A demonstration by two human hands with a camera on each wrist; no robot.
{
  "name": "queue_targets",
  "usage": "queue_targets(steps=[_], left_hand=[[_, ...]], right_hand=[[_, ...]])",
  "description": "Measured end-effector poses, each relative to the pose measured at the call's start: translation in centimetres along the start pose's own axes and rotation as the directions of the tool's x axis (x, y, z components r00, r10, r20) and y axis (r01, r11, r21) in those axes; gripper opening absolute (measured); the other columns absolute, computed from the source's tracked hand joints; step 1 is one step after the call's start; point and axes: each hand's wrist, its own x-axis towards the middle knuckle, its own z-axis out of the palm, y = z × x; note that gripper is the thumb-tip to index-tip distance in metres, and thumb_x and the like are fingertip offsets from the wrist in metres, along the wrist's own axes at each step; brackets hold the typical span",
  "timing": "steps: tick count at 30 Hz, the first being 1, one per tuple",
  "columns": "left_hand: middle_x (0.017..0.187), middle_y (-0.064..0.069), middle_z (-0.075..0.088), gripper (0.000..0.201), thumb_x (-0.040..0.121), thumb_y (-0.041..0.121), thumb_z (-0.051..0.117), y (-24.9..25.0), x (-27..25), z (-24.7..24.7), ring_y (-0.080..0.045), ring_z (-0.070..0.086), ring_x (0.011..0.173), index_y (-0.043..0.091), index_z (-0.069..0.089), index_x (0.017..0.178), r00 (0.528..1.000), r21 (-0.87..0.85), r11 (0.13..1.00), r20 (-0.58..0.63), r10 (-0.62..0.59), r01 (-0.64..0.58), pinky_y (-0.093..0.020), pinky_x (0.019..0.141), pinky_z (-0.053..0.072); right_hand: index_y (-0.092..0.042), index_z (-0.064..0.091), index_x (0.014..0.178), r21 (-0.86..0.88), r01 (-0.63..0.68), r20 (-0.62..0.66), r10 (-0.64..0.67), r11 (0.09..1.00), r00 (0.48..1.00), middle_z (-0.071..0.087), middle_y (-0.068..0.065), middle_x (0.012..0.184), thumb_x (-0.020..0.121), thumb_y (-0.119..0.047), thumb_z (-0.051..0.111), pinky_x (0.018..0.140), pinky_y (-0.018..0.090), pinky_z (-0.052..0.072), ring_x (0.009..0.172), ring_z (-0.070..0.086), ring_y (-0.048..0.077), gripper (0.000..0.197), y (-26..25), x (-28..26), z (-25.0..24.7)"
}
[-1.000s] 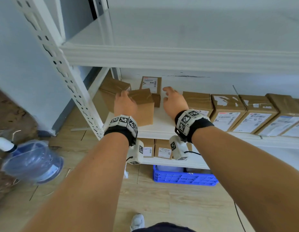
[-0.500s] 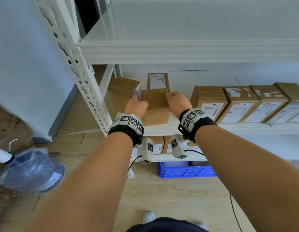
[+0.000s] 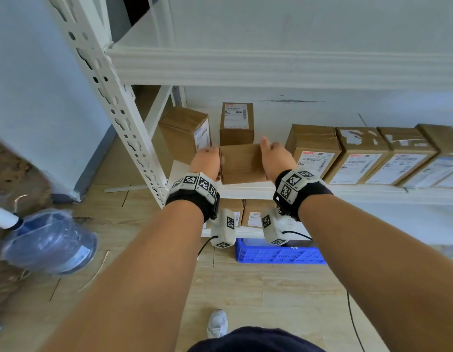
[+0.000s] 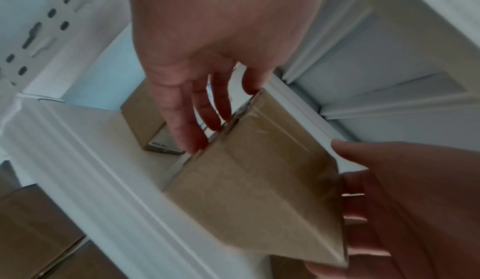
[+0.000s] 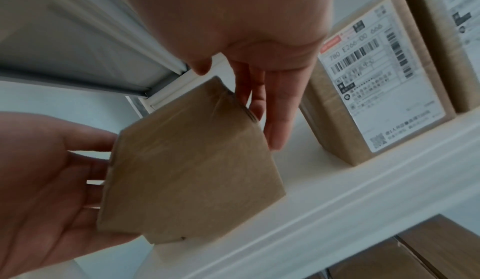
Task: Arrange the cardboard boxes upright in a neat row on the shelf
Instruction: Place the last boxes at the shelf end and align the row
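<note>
A: Held box (image 3: 240,162) clamped between left hand (image 3: 205,162) and right hand (image 3: 277,161), at the front edge of the shelf (image 3: 245,191). Tilted, one corner down toward the lip in the right wrist view.

B: Grip style?

A: Flat-palm squeeze, really. Left hand's fingers (image 4: 187,123) long and nearly straight down the box's side, not wrapped. Same deal on the right hand: fingers (image 5: 275,119) straight against the opposite side, thumb up along the top edge in the head view. Spread and pressing, not pinching.

B: And beyond the hands?

A: Labelled box (image 3: 236,123) standing upright just past the fingertips, toward the back wall. Angled box (image 3: 186,133) beyond the left hand, turned off-square. Row of boxes (image 3: 372,154) out past the right hand, side by side, labels facing front; nearest one just beside the right knuckles.

B: Below?

A: More boxes (image 3: 248,213) on the lower shelf under the wrists, blue crate (image 3: 278,255) on the floor, water jug (image 3: 47,241) lying well off to the left hand's side.
</note>
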Motion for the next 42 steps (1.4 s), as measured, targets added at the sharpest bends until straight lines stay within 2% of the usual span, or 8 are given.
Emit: queue_targets(steps=[3, 13, 18, 21, 30, 33, 39, 42], left_hand=[[0.094, -0.01, 0.067, 0.044, 0.093, 0.05, 0.043, -1.2, -0.7, 0.7, -0.029, 0.068, 0.084, 0.011, 0.062, 0.104, 0.998, 0.048, 0.997, 0.015, -0.062, 0.061, -0.046, 0.079, 0.06], [0.096, -0.008, 0.072, 0.017, 0.09, 0.028, 0.058, -3.6, -0.2, 3.0, -0.027, 0.069, 0.088, 0.019, 0.059, 0.076, 0.995, 0.129, 0.988, 0.038, -0.088, 0.082, -0.044, 0.085, 0.058], [0.097, -0.014, 0.071, 0.032, 0.09, 0.029, 0.058, -3.2, 0.1, 3.3, -0.03, 0.072, 0.075, 0.002, 0.06, 0.107, 0.987, 0.099, 0.984, 0.051, -0.151, 0.146, -0.043, 0.072, 0.062], [0.122, -0.015, 0.062, 0.045, 0.094, 0.032, 0.053, -2.9, 0.5, 3.1, -0.035, 0.065, 0.1, 0.006, 0.044, 0.13, 0.995, 0.234, 0.968, -0.035, -0.089, 0.094, -0.042, 0.088, 0.055], [0.158, -0.002, 0.025, 0.064, 0.095, 0.025, 0.051, -2.7, 1.9, 3.5, -0.029, 0.029, 0.143, 0.022, 0.022, 0.151, 0.936, 0.672, 0.663, 0.145, 0.321, -0.331, -0.048, 0.116, 0.028], [0.157, 0.0, 0.025, 0.055, 0.097, 0.025, 0.046, -2.9, 2.0, 3.5, -0.027, 0.038, 0.137, 0.03, 0.03, 0.149, 0.908, 0.694, 0.595, 0.235, 0.346, -0.406, -0.044, 0.11, 0.039], [0.143, -0.009, 0.033, 0.038, 0.099, 0.033, 0.044, -1.7, 1.7, 2.4, -0.029, 0.058, 0.109, 0.025, 0.047, 0.136, 0.922, 0.788, 0.492, 0.248, 0.297, -0.37, -0.04, 0.087, 0.053], [0.139, -0.012, 0.039, 0.037, 0.099, 0.035, 0.044, -0.6, 1.6, 2.5, -0.03, 0.05, 0.117, 0.016, 0.05, 0.131, 0.903, 0.878, 0.293, 0.283, 0.324, -0.38, -0.043, 0.093, 0.048]], right_hand=[[-0.011, 0.049, 0.123, -0.064, 0.012, 0.113, -0.005, 0.998, 0.994, 0.061, 0.01, 0.098, 0.094, -0.06, 0.018, 0.072, 0.041, 0.054, 0.081, 0.063, 0.026, 0.065, 1.1, 0.0, 0.4], [-0.008, 0.049, 0.121, -0.103, -0.059, 0.233, 0.081, 0.993, 0.969, 0.063, 0.009, 0.104, 0.096, -0.045, 0.039, 0.077, 0.04, 0.057, 0.078, 0.059, 0.02, 0.045, 4.2, 1.1, 1.6], [-0.011, 0.041, 0.131, -0.108, -0.079, 0.255, 0.104, 0.991, 0.961, 0.061, 0.007, 0.113, 0.086, -0.054, 0.056, 0.079, 0.045, 0.058, 0.095, 0.063, 0.025, 0.065, 4.3, 1.5, 1.4], [-0.013, 0.045, 0.125, -0.105, -0.03, 0.276, 0.058, 0.994, 0.959, 0.064, 0.005, 0.109, 0.087, -0.046, 0.06, 0.077, 0.042, 0.059, 0.091, 0.065, 0.023, 0.052, 4.0, 2.0, 1.0], [-0.022, 0.044, 0.139, -0.111, 0.182, 0.306, -0.14, 0.977, 0.942, 0.056, 0.004, 0.131, 0.094, -0.012, 0.051, 0.064, 0.02, 0.048, 0.092, 0.059, 0.016, 0.047, 2.8, 2.7, 0.2], [-0.025, 0.037, 0.144, -0.134, 0.171, 0.245, -0.135, 0.976, 0.96, 0.043, 0.009, 0.143, 0.093, -0.015, 0.055, 0.057, 0.014, 0.044, 0.101, 0.06, 0.022, 0.055, 2.8, 2.8, 0.2], [-0.005, 0.021, 0.145, -0.249, -0.102, 0.162, 0.145, 0.963, 0.976, 0.047, 0.02, 0.136, 0.095, -0.039, 0.05, 0.092, 0.043, 0.051, 0.111, 0.058, 0.033, 0.067, 2.3, 2.1, 0.7], [-0.003, 0.022, 0.146, -0.275, -0.185, 0.19, 0.242, 0.944, 0.952, 0.05, 0.015, 0.133, 0.091, -0.054, 0.052, 0.089, 0.037, 0.052, 0.112, 0.06, 0.031, 0.081, 2.4, 1.5, 0.7]])
